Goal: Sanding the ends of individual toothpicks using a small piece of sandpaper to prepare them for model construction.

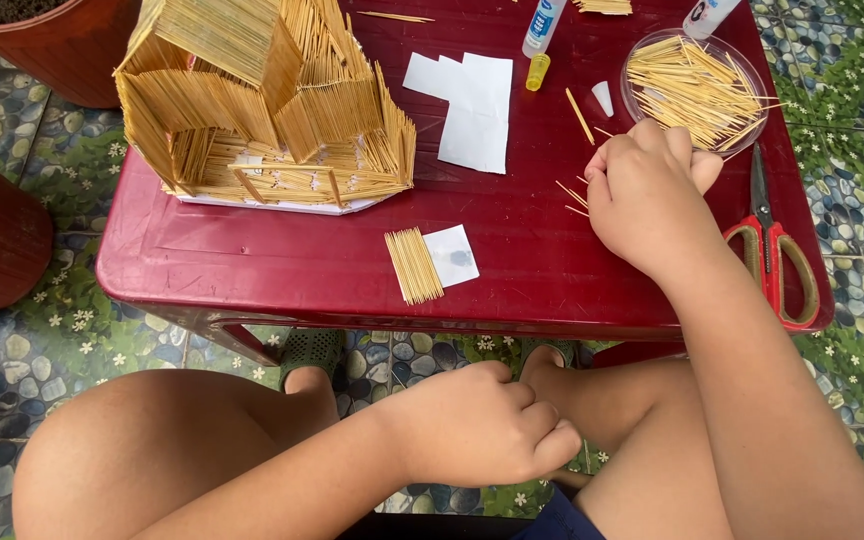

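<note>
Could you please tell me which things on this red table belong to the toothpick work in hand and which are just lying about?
In use:
right hand on loose toothpicks
dish of toothpicks
toothpick house
glued toothpick panel
glue bottle

Lying about:
red scissors
white paper pieces
red pots
left hand, resting at the knees

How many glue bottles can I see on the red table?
2. One glue bottle stands at the top edge, above the white paper; another is top right, beside the toothpick dish. Both are partly cropped.
</note>
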